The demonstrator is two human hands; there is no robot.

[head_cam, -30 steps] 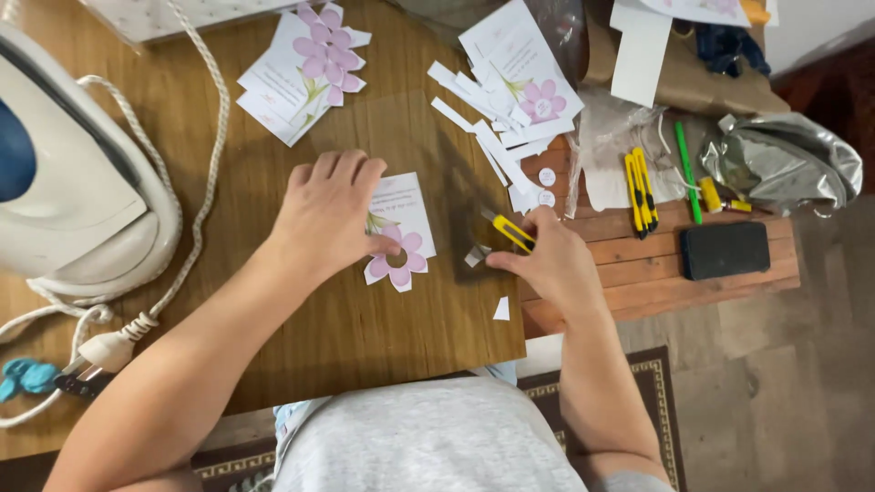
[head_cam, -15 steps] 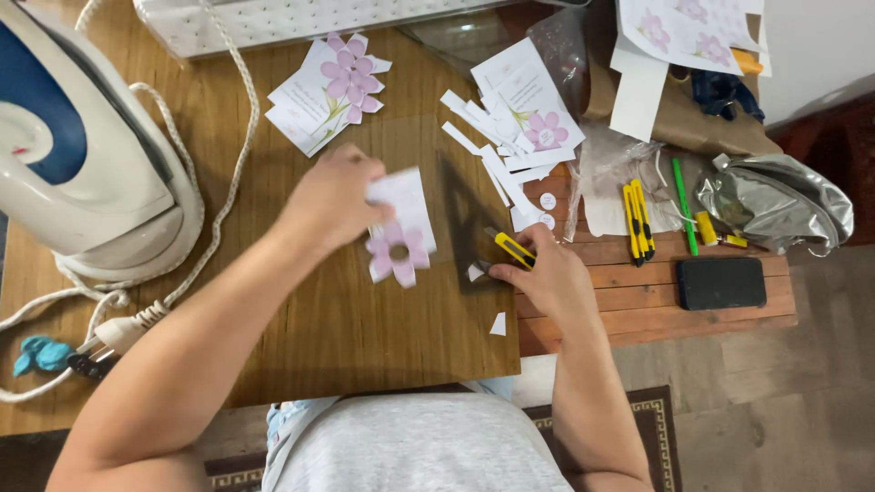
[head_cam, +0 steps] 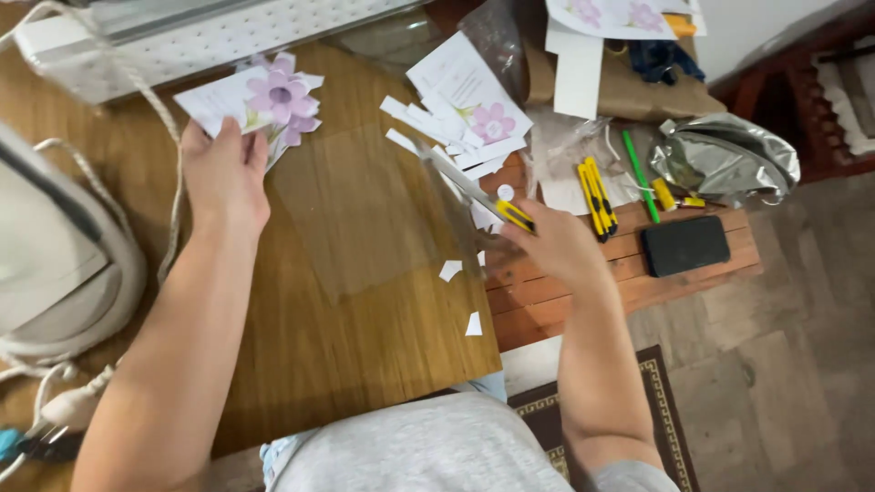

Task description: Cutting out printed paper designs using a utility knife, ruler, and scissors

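Two hands have parted: left hand (head_cam: 223,173) now grips the purple-flower card (head_cam: 260,98) higher up; right hand (head_cam: 558,246) grasps a yellow knife (head_cam: 513,215).

Purple-flowered white card (head_cam: 264,96); yellow-black knife (head_cam: 512,215); brown wood-grain table (head_cam: 365,364)

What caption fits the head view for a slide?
Left hand holds a flower card over the wooden table; right hand grips a yellow cutter.

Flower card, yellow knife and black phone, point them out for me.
flower card (head_cam: 278,94), head view, on the purple flower.
yellow knife (head_cam: 513,215), head view, on the yellow handle by the right hand.
black phone (head_cam: 685,245), head view, on its middle.
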